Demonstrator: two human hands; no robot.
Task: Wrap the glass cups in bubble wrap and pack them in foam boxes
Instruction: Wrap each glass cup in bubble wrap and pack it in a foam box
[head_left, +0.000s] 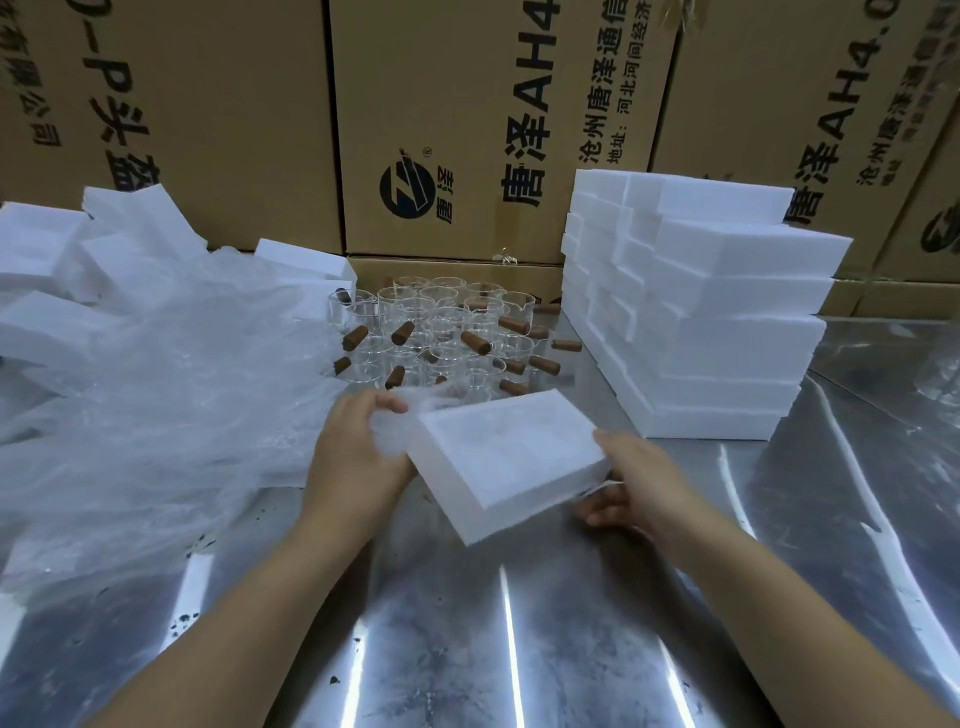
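— How are the hands?
— Both forearms reach over the steel table (519, 649). The left hand (358, 457) grips the tilted foam box (498, 462) at its left end. The right hand (641, 486) clasps its right corner, thumb on top.
— The cups?
— The glass cups (441, 332) stand beyond, between the bubble wrap (156, 389) and the foam stack (717, 322).

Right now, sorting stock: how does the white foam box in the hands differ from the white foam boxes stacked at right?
The held white foam box is single, tilted, gripped by the left hand and right hand; the stacked white foam boxes are many, lying flat on the metal table. Both are white rectangular foam.
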